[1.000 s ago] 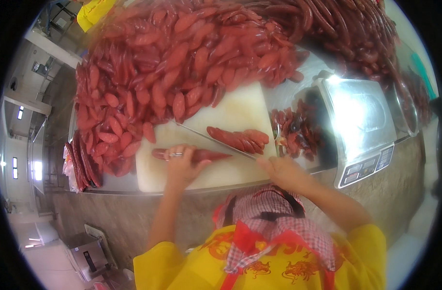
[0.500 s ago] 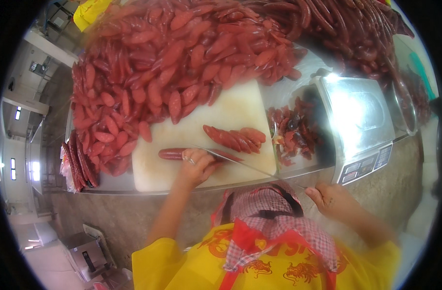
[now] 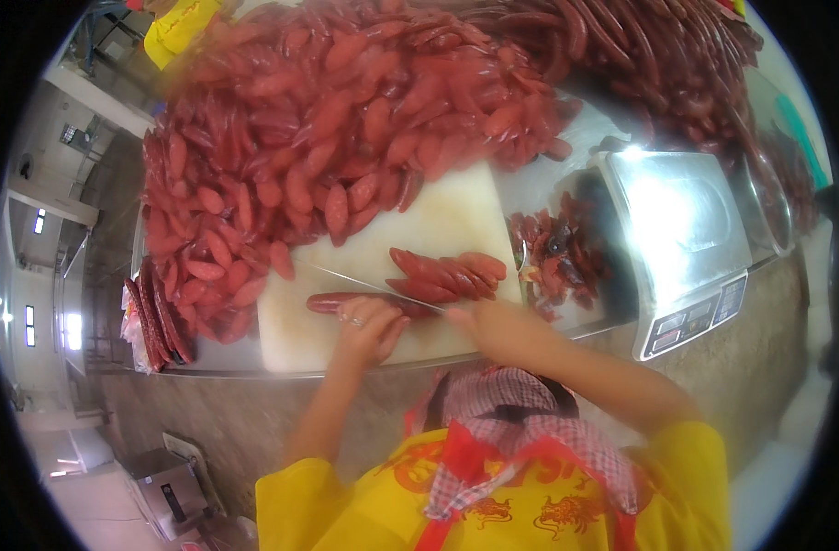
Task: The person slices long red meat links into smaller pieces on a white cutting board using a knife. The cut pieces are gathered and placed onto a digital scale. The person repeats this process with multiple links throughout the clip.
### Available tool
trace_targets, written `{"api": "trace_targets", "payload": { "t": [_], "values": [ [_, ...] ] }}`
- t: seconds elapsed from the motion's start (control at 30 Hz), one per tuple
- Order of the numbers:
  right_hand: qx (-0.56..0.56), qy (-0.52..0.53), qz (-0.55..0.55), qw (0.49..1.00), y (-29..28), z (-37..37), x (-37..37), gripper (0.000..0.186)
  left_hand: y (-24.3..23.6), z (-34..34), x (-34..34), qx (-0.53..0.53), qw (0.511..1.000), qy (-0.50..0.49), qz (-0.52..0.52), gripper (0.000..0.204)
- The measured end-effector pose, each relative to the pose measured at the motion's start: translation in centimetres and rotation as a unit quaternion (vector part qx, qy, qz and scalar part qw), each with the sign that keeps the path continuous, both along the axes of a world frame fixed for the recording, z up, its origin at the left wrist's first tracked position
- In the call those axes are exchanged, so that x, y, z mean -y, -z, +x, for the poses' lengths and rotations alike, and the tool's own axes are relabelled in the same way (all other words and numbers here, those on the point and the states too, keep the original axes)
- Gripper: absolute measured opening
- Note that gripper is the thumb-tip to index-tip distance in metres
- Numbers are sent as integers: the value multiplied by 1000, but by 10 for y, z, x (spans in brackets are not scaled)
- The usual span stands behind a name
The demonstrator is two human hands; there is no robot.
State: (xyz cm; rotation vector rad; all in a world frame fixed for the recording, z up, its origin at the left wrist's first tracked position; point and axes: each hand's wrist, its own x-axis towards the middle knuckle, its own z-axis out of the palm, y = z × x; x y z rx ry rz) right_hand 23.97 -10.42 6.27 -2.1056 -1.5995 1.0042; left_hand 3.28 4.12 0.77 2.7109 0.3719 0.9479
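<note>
Left hand (image 3: 369, 331) holds sausage (image 3: 325, 302) on board (image 3: 286, 342), fingers curled. Right hand (image 3: 497, 329) grips knife (image 3: 368, 286); touching sausage or not, hard to tell. Tuck left fingertips back from knife.

glossy sausage (image 3: 324, 301); board (image 3: 293, 338) seemingly matt plastic.

Bright, even daylight fills the room, with small windows (image 3: 72, 325) at far left burnt out to white. The hardest glare sits on the steel scale (image 3: 686, 234), washing out much of its plate, while deep shadow lies along its left side. The bare metal tabletop (image 3: 587, 136) shines in a paler sheen. A milky haze softens the upper heap of red slices (image 3: 346, 101); the cutting board (image 3: 296, 335) reads clearer. Fisheye distortion bends straight edges toward a black, round border.
</note>
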Motion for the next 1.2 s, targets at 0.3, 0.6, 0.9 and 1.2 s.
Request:
{"api": "trace_targets", "payload": {
  "t": [0.3,0.6,0.9,1.2],
  "values": [
    [52,61,-139,987,-70,32,118,59,11,-10,-6,5,998,-38,-45,29],
    [79,29,44,995,7,-19,14,60,4,-5,-2,10,998,-40,-37,29],
    [9,54,-25,998,-2,2,28,65,-9,-31,-12,20,976,-206,-60,67],
    [-15,56,-52,997,-11,1,27,65,-7,-31,-9,38,965,-252,-68,78]
  ]
}}
